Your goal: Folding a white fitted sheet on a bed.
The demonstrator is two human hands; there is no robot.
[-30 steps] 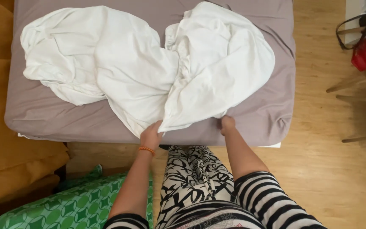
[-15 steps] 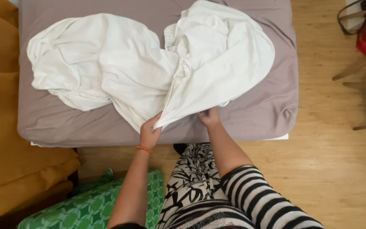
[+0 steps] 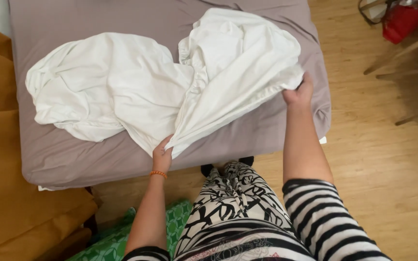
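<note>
Right hand (image 3: 298, 92) slid out along white sheet (image 3: 170, 82); left hand (image 3: 162, 155) pinches corner.

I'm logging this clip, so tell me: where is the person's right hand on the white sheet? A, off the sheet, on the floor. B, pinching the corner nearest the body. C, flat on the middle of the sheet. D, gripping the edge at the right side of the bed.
D: the right hand grips the white sheet at its right edge, over the mauve-covered bed, while the left hand pinches the near corner.

Left hand (image 3: 162, 155) low and near the body, fingers pinched closed, bead band at wrist — right hand (image 3: 298, 92) reached far out, arm straight, fist clenched.
</note>
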